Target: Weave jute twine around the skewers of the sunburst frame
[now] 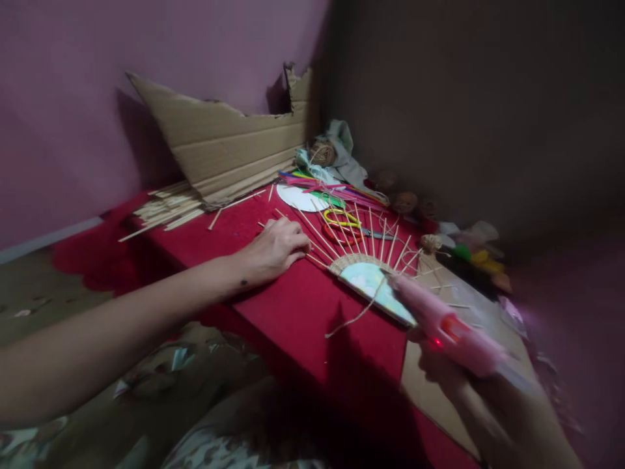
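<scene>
A half-round woven piece lies on the red cloth, with a pale blue-green face, a twine-wrapped curved edge and thin wooden sticks fanning outward. My left hand is closed around the leftmost sticks of the fan. In my right hand is a pink hot glue gun with a red light lit on its side. Its nozzle points at the right part of the half-round piece; whether it touches cannot be told. A loose end of twine trails from the piece toward me.
Scissors with yellow and orange handles lie behind the sticks, near a white disc. Torn cardboard leans at the wall beside a bundle of wooden sticks. Twine balls and coloured strips stand at the back. Flat cardboard lies at right.
</scene>
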Available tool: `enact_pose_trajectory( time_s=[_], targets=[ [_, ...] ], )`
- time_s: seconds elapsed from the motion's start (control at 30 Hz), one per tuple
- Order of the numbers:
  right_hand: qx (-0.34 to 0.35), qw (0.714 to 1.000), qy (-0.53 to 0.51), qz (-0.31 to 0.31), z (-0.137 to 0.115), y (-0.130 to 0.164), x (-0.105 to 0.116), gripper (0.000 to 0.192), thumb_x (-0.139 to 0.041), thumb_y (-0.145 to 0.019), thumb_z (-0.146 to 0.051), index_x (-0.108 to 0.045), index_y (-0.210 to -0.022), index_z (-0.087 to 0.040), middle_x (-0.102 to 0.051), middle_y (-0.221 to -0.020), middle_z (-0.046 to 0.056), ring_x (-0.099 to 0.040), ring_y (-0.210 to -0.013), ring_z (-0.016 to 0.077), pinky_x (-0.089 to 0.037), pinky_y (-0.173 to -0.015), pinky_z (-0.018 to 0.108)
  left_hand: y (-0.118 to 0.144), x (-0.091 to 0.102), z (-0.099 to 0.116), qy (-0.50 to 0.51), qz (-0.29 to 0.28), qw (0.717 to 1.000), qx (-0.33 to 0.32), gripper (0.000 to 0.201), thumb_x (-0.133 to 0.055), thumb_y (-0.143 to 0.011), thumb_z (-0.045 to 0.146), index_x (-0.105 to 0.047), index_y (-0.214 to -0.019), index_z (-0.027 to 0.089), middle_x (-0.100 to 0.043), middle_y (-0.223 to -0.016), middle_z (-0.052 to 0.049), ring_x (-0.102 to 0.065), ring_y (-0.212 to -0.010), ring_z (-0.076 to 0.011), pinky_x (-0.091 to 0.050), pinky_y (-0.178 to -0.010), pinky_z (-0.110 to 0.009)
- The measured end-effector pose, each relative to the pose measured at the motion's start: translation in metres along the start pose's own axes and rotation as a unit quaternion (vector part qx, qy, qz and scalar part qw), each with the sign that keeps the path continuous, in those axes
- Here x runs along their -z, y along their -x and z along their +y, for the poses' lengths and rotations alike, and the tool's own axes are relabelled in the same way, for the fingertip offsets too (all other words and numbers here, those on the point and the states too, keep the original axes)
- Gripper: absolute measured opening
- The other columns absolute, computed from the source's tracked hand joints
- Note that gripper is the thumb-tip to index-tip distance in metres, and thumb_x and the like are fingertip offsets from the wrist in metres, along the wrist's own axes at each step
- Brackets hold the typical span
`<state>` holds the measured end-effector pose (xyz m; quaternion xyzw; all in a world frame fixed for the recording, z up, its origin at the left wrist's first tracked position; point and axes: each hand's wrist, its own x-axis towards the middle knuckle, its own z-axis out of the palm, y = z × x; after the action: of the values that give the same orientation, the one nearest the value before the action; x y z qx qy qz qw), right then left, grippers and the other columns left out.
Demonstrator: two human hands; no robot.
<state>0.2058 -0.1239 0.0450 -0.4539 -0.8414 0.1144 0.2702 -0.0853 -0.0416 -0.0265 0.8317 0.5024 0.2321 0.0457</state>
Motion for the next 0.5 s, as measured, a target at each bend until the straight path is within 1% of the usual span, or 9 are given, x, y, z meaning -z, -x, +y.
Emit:
enact_pose_trajectory(
  time_s=[0.03, 0.07, 0.1, 0.17, 0.2, 0.27, 0.33, 0.4, 0.5],
  targets=[
    [0.007, 1.0, -0.014, -0.007, -0.014, -0.012, -0.006, 0.047, -0.047, -0.084, -0.026, -0.054, -0.131, -0.032, -0.064, -0.12, 0.006, -0.067, -0.081, 0.0244, -0.057, -0.059, 0.034, -0.001, 0.0, -0.001, 0.009, -0.003, 1.0, -0.001, 0.014, -0.052, -0.088, 0.02, -0.065, -0.083, 0.016, -0.058, -0.088, -0.007, -0.048, -0.085, -0.0191, -0.035, -0.079, -0.033],
    [0.009, 0.999, -0.04, -0.013, -0.024, -0.022, -0.013, 0.045, -0.047, -0.085, -0.024, -0.057, -0.128, -0.03, -0.065, -0.116, 0.006, -0.066, -0.091, 0.0262, -0.057, -0.07, 0.037, -0.003, 0.0, -0.003, 0.021, -0.009, 1.0, -0.003, 0.014, -0.053, -0.087, 0.019, -0.065, -0.083, 0.015, -0.058, -0.087, -0.006, -0.048, -0.085, -0.0187, -0.035, -0.079, -0.033],
    [0.007, 0.997, -0.074, -0.016, -0.031, -0.031, -0.019, 0.043, -0.048, -0.085, -0.023, -0.058, -0.127, -0.029, -0.067, -0.112, 0.006, -0.065, -0.096, 0.0266, -0.056, -0.077, 0.039, -0.005, 0.002, -0.005, 0.036, -0.019, 0.999, -0.007, 0.012, -0.054, -0.086, 0.018, -0.065, -0.082, 0.015, -0.058, -0.086, -0.006, -0.048, -0.084, -0.0182, -0.036, -0.079, -0.032],
    [-0.013, 0.989, -0.145, -0.029, -0.036, -0.043, -0.034, 0.042, -0.047, -0.087, -0.022, -0.057, -0.127, -0.025, -0.069, -0.106, 0.006, -0.064, -0.101, 0.0259, -0.054, -0.086, 0.04, -0.008, 0.005, -0.009, 0.068, -0.039, 0.997, -0.014, 0.009, -0.057, -0.084, 0.016, -0.065, -0.082, 0.014, -0.058, -0.086, -0.006, -0.049, -0.085, -0.0173, -0.037, -0.08, -0.03],
    [-0.025, 0.983, -0.18, -0.04, -0.035, -0.048, -0.042, 0.041, -0.047, -0.088, -0.022, -0.056, -0.129, -0.024, -0.069, -0.107, 0.006, -0.063, -0.103, 0.0252, -0.052, -0.09, 0.041, -0.009, 0.007, -0.012, 0.081, -0.047, 0.995, -0.017, 0.008, -0.057, -0.084, 0.015, -0.065, -0.083, 0.013, -0.058, -0.087, -0.006, -0.049, -0.085, -0.0168, -0.037, -0.08, -0.029],
    [-0.036, 0.969, -0.234, -0.065, -0.033, -0.054, -0.055, 0.042, -0.047, -0.089, -0.021, -0.053, -0.131, -0.024, -0.066, -0.116, 0.006, -0.059, -0.111, 0.0239, -0.048, -0.097, 0.042, -0.01, 0.012, -0.017, 0.097, -0.053, 0.994, -0.017, 0.008, -0.058, -0.083, 0.014, -0.065, -0.082, 0.012, -0.058, -0.088, -0.006, -0.049, -0.085, -0.0161, -0.038, -0.079, -0.028],
    [-0.023, 0.964, -0.254, -0.073, -0.031, -0.057, -0.064, 0.044, -0.048, -0.088, -0.019, -0.052, -0.131, -0.025, -0.06, -0.127, 0.006, -0.054, -0.118, 0.0231, -0.044, -0.101, 0.041, -0.008, 0.015, -0.021, 0.102, -0.047, 0.994, -0.015, 0.009, -0.057, -0.084, 0.015, -0.065, -0.081, 0.013, -0.057, -0.087, -0.005, -0.05, -0.084, -0.0159, -0.038, -0.079, -0.028],
    [-0.006, 0.968, -0.241, -0.068, -0.031, -0.057, -0.069, 0.044, -0.048, -0.088, -0.017, -0.052, -0.131, -0.025, -0.056, -0.132, 0.006, -0.053, -0.119, 0.023, -0.044, -0.101, 0.04, -0.005, 0.015, -0.023, 0.098, -0.038, 0.994, -0.014, 0.009, -0.057, -0.084, 0.016, -0.066, -0.082, 0.014, -0.057, -0.086, -0.005, -0.049, -0.085, -0.0166, -0.038, -0.079, -0.029],
    [-0.01, 0.975, -0.214, -0.052, -0.032, -0.055, -0.071, 0.042, -0.048, -0.088, -0.021, -0.054, -0.13, -0.026, -0.063, -0.121, 0.007, -0.061, -0.108, 0.025, -0.051, -0.092, 0.042, -0.005, 0.014, -0.024, 0.089, -0.04, 0.995, -0.017, 0.009, -0.058, -0.084, 0.018, -0.067, -0.082, 0.016, -0.058, -0.085, -0.004, -0.049, -0.085, -0.0174, -0.036, -0.08, -0.031]
  ],
)
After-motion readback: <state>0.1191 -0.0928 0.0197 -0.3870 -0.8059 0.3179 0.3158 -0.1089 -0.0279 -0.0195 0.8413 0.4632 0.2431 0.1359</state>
